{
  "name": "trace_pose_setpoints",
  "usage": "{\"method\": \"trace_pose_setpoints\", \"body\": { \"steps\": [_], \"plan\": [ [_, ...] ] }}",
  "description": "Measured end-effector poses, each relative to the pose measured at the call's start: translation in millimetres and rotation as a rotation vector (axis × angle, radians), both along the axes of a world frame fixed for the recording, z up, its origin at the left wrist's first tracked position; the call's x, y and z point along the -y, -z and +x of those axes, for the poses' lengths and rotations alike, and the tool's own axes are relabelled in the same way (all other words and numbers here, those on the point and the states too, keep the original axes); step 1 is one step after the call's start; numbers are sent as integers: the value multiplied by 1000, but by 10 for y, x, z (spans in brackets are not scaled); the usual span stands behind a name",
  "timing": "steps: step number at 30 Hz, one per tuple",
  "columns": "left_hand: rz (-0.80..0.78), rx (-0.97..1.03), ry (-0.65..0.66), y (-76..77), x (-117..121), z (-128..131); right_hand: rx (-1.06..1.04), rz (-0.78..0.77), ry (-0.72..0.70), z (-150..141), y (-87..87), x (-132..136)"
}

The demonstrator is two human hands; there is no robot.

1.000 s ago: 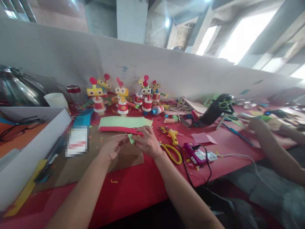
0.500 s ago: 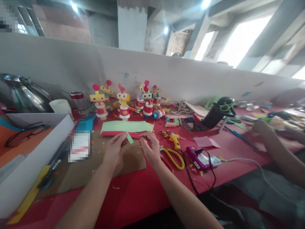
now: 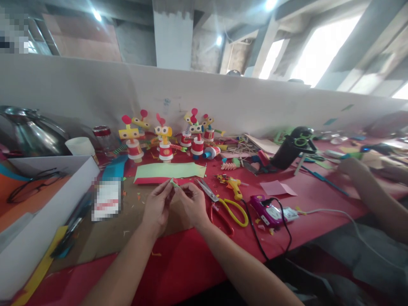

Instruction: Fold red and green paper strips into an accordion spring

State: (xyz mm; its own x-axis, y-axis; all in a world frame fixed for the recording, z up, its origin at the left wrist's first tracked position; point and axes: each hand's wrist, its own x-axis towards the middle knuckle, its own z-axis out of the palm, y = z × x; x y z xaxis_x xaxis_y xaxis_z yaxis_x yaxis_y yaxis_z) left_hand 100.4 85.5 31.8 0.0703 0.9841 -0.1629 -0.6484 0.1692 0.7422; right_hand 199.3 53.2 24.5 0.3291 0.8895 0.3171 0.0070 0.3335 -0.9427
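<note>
A small green paper strip (image 3: 174, 183) is pinched in the fingertips of my left hand (image 3: 157, 205). My right hand (image 3: 194, 203) has closed on the strip's other end, so both hands meet over a brown cardboard sheet (image 3: 127, 238). Just beyond my fingers lies a light green paper sheet (image 3: 168, 171), with a red paper strip (image 3: 146, 181) along its near edge. To the right of my right hand rest scissors (image 3: 235, 211) with one yellow and one red handle. A yellow glue gun (image 3: 235, 187) lies behind them.
Several paper-cup robot figures (image 3: 165, 151) stand at the back. A white box (image 3: 63, 193) with glasses is at left. A purple power strip (image 3: 266, 211) with cords lies right, near a black holder (image 3: 288, 148). Another person's arm (image 3: 366, 187) reaches in at far right.
My right hand has moved left from beside the strip and taken hold of it. The scissors it partly covered are now fully visible. The view has shifted slightly.
</note>
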Motion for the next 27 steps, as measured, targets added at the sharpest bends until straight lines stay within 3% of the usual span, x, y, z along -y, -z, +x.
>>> {"method": "trace_pose_setpoints", "body": {
  "steps": [7, 11, 17, 27],
  "plan": [
    [89, -23, 81, 61, 21, 2, -67, -6, -19, 26, 5, -37],
    [44, 37, 81, 105, 9, 32, -117, 8, -68, 5, 4, -42],
    [-33, 98, 35, 78, -1, 59, -64, 27, 74, -4, 6, -5],
    [14, 77, 47, 84, 7, 42, 27, 91, 71, 34, 47, -18]
  ]
}}
